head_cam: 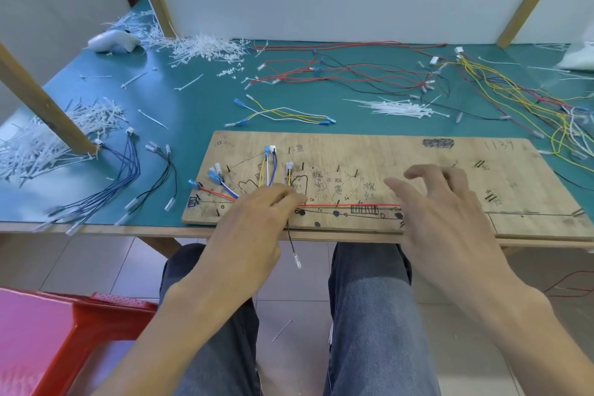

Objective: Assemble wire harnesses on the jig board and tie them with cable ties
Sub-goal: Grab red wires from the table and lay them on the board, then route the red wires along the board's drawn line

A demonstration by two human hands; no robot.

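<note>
Our knees in jeans (369, 315) sit nearest, with both hands up on the jig board (385, 151).
Our left hand (254, 228) curls its fingers round the wires (270, 170) gathered at the board's near left; a red wire (353, 204) runs right from there and a black wire (292, 241) dangles off the near edge. Our right hand (450, 212) is over the red wire's right end, fingers spread and loose, gripping nothing. Cable ties (401, 108) lie farther back on the green table (193, 106).

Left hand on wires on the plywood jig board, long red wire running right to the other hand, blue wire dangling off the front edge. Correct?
Head view: the thin dangling wire is black, not blue. Left hand, plywood jig board, long red wire, right hand as stated.
</note>
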